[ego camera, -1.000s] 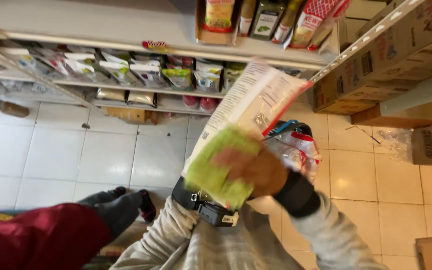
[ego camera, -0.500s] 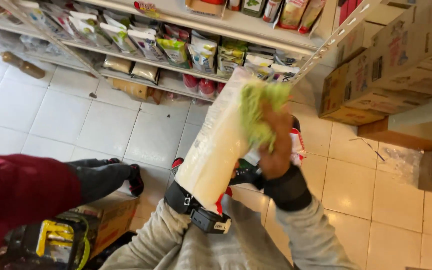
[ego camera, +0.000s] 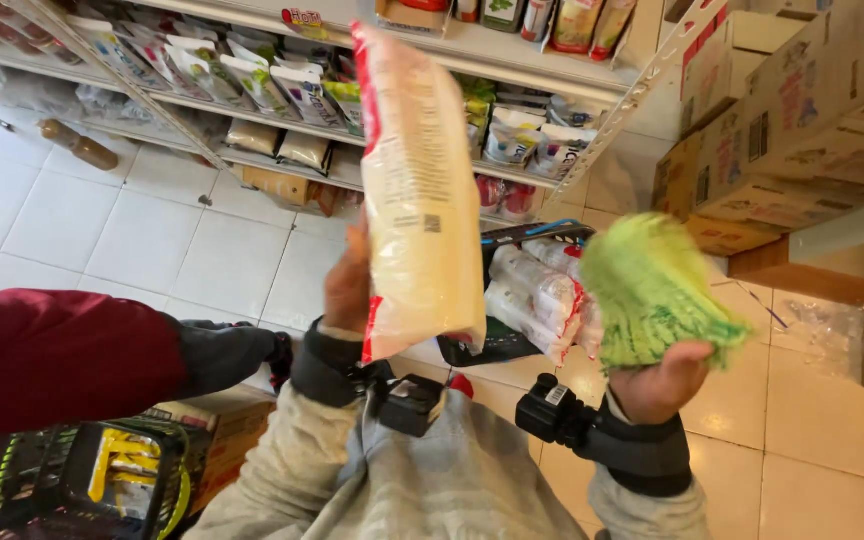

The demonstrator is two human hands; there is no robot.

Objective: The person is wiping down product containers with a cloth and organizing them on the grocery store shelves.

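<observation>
My left hand (ego camera: 349,282) holds a tall clear bag of pale grain (ego camera: 420,190) upright in front of me, fingers behind the pack. My right hand (ego camera: 658,381) grips a bushy green duster cloth (ego camera: 649,291) and is held apart from the bag, to its right. Both wrists wear black straps with small black devices. Behind the two hands a black basket (ego camera: 493,344) on the floor holds several white and red packets (ego camera: 540,296).
Store shelves (ego camera: 512,50) with packets and pouches run along the top. Cardboard boxes (ego camera: 794,130) are stacked at the right. Another person's dark red sleeve (ego camera: 62,358) reaches in from the left, above a black and yellow object (ego camera: 112,470). White tile floor (ego camera: 132,230) lies below.
My right hand with the green cloth has come off the bag and moved to the right. The bag now stands upright in my left hand alone.
</observation>
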